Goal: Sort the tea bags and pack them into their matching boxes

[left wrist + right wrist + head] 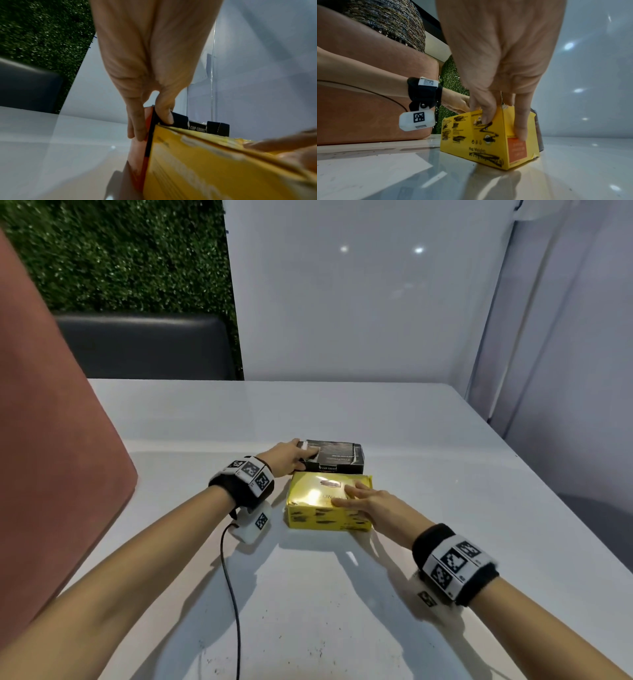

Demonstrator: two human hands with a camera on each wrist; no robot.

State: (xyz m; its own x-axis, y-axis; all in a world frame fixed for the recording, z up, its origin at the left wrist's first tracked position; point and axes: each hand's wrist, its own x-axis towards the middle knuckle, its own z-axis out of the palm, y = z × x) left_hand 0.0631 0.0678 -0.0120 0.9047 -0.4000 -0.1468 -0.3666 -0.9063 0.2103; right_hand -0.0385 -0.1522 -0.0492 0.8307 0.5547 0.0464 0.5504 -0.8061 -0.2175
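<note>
A black box [339, 457] stands open on the white table [462, 508], with rows of dark tea bags inside. My left hand [303, 455] pinches its left end wall. In the left wrist view the thumb [165, 115] hooks over the black box [214, 126] rim while the fingers [137, 128] run down the outside. A shut yellow box [318, 510] lies just in front, touching the black one. My right hand [346, 494] holds its right end. The thumb [485, 116] is on the near face of the yellow box [462, 142] and a finger [520, 129] is on the end face.
A brown leather cushion [51, 440] rises along the table's left edge. A dark seat back [144, 347] and green hedge wall stand behind. White panels close off the back and right. A black cable [233, 594] trails from my left wrist across the near table.
</note>
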